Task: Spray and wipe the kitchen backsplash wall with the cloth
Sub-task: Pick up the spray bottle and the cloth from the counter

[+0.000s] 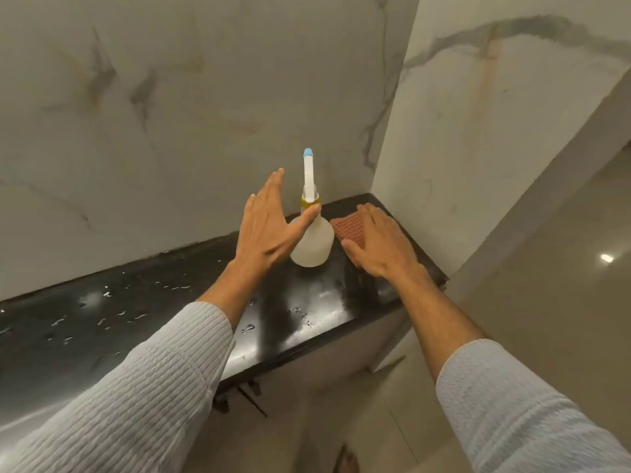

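Observation:
A translucent white spray bottle [316, 242] with a white trigger head and blue nozzle stands upright on the black countertop [136, 322], near the corner. My left hand [269, 227] is open just left of the bottle, its thumb reaching across the bottle's neck, fingers spread and not closed around it. A reddish-brown waffle cloth [348, 227] lies flat on the counter to the right of the bottle. My right hand [379, 245] rests flat on the cloth, fingers extended. The marble backsplash wall [170, 114] rises behind the counter.
Water droplets are scattered over the countertop's left and middle. A marble side wall [478, 131] closes the corner on the right. The counter's right end drops to a glossy tiled floor [546, 302]. A cabinet front with dark handles sits below the counter.

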